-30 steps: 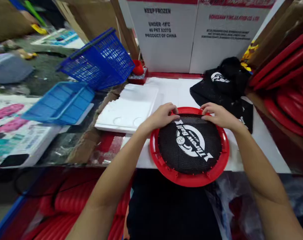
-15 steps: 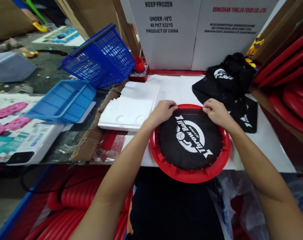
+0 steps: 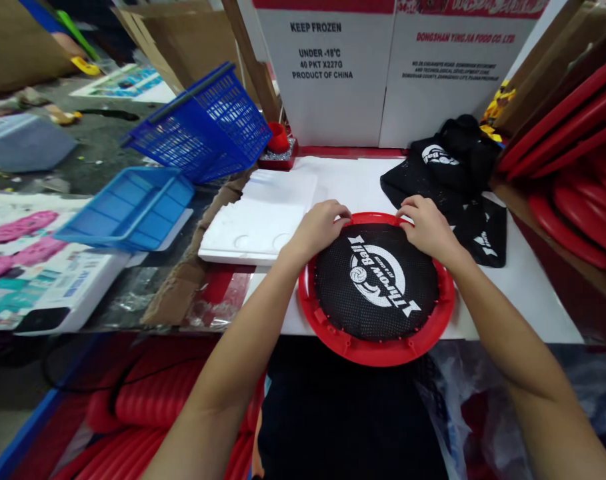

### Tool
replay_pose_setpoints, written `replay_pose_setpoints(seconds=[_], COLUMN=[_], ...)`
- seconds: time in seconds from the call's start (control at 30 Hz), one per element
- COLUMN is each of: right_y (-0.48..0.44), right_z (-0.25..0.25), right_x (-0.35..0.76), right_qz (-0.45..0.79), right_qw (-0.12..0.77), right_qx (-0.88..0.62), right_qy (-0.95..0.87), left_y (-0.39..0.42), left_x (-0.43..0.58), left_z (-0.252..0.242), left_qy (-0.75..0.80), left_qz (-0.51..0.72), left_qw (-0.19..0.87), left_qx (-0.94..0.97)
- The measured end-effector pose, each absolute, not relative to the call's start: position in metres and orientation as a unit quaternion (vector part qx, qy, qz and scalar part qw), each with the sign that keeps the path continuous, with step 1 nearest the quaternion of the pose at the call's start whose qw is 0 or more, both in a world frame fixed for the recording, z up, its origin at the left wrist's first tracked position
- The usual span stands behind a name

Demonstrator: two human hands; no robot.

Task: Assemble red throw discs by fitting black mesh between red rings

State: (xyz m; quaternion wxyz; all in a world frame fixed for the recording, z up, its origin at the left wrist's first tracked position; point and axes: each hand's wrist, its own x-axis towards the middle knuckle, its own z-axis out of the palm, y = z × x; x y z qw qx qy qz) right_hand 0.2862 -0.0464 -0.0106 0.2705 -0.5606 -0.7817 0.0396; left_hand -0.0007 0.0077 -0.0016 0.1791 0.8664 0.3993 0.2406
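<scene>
A red round hoop (image 3: 333, 333) with a black mesh net (image 3: 377, 283) printed "Throw Ball" lies on the white table (image 3: 523, 293), hanging over its near edge. My left hand (image 3: 320, 227) has its fingers curled on the far left rim, pinching the net's edge. At the far right rim my right hand (image 3: 427, 227) is curled over the net's edge in the same way. A pile of black printed nets (image 3: 447, 170) lies just behind the hoop.
White foam tray (image 3: 257, 223) left of the hoop. Blue basket (image 3: 203, 130) and blue crate lid (image 3: 127, 207) further left. White cartons (image 3: 333, 73) stand at the back. Stacked red hoops (image 3: 577, 193) fill the right side, red tubes (image 3: 147, 400) lie below the table.
Both hands have worked a little along the far rim and the hoop has turned slightly; the printed logo now sits more upright. The camera shifted a bit.
</scene>
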Motion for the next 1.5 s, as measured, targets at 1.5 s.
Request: replay_pose_setpoints(seconds=[1.5], right_y=[-0.027], right_z=[-0.006], right_x=[0.277], right_qz=[0.234], right_qw=[0.202], right_qx=[-0.565], right_qy=[-0.765], left_y=[-0.002], left_x=[0.027], left_z=[0.006], left_qy=[0.41], left_qz=[0.267], left_qw=[0.28], left_qx=[0.826])
